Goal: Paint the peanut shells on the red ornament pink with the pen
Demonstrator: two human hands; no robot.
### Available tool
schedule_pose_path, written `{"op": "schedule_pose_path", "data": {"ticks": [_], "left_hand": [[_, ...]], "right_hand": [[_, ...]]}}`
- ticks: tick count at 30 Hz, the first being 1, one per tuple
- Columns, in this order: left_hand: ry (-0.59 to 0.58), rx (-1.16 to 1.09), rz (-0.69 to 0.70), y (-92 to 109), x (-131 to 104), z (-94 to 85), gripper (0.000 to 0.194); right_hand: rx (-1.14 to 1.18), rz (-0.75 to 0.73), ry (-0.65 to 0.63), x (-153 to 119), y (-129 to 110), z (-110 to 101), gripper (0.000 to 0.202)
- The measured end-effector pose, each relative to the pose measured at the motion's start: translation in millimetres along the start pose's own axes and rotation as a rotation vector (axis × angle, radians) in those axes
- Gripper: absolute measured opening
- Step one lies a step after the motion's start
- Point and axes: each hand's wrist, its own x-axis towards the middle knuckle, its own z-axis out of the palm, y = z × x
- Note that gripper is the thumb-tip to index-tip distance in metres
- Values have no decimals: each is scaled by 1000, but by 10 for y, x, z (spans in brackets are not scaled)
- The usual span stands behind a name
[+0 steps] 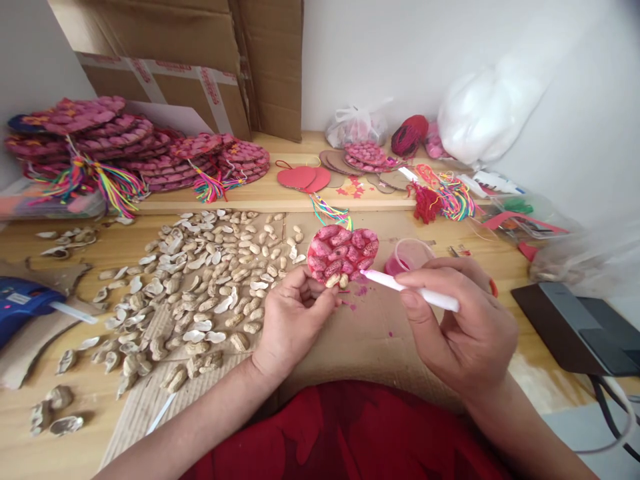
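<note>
My left hand (299, 319) pinches the lower edge of a heart-shaped peanut-shell ornament (345, 252), holding it up over the cardboard. Most of its shells are pink; a couple of pale shells (343, 281) show at the bottom, close to my thumb. A bunch of coloured strings (330, 212) shows just above the heart. Between the thumb and fingers of my right hand (463, 323) is a white brush (430, 297). Its pink tip is at the lower right edge of the heart; whether it touches is hard to tell. Behind the brush stands a clear cup (414, 252) with pink paint inside.
Loose peanut shells (200, 287) cover the cardboard at left, near a blue glue gun (25, 303). Stacked pink ornaments (115, 143), red cardboard hearts (303, 177) and coloured tassels (453, 193) lie along the back ledge. A dark device (575, 327) sits at right.
</note>
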Motion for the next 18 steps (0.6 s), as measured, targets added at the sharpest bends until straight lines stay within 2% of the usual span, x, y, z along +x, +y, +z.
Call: {"op": "schedule_pose_path", "data": {"ticks": [3, 9, 13, 18], "left_hand": [[4, 0, -10, 3, -3, 1, 10], [-9, 16, -7, -3, -8, -4, 9], [-13, 27, -11, 2, -11, -2, 9], [-7, 21, -21, 15, -8, 4, 9]], "right_hand": [[23, 23, -28, 15, -7, -8, 25], [126, 128, -77, 42, -9, 1, 17], [208, 179, -33, 38, 16, 43, 16], [153, 171, -11, -6, 24, 70, 18]]}}
